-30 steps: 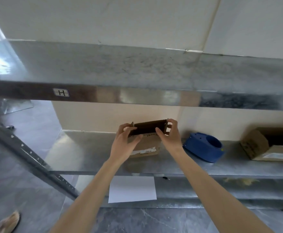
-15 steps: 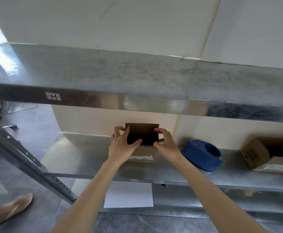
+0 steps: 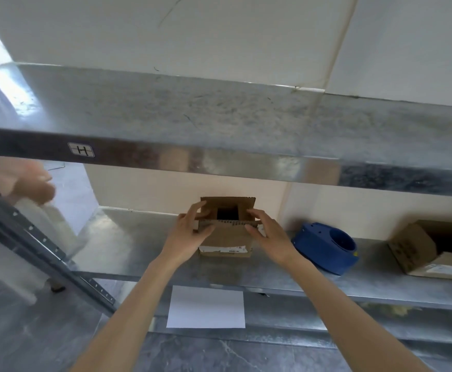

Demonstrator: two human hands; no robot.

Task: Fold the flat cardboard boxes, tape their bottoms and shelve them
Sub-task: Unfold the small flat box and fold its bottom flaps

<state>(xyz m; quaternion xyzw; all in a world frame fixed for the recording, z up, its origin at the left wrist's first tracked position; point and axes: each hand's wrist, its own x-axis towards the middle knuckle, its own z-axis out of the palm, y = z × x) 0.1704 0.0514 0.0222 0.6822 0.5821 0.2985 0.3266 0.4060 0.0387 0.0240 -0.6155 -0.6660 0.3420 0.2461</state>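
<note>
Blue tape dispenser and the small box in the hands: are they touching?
Apart. The head view shows the right hand and a strip of bare shelf between the small box and the blue tape dispenser.

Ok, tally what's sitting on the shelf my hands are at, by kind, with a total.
Cardboard boxes: 2 (small box in the middle, bigger box at the far right)
Blue tape dispenser: 1
Total: 3
</note>
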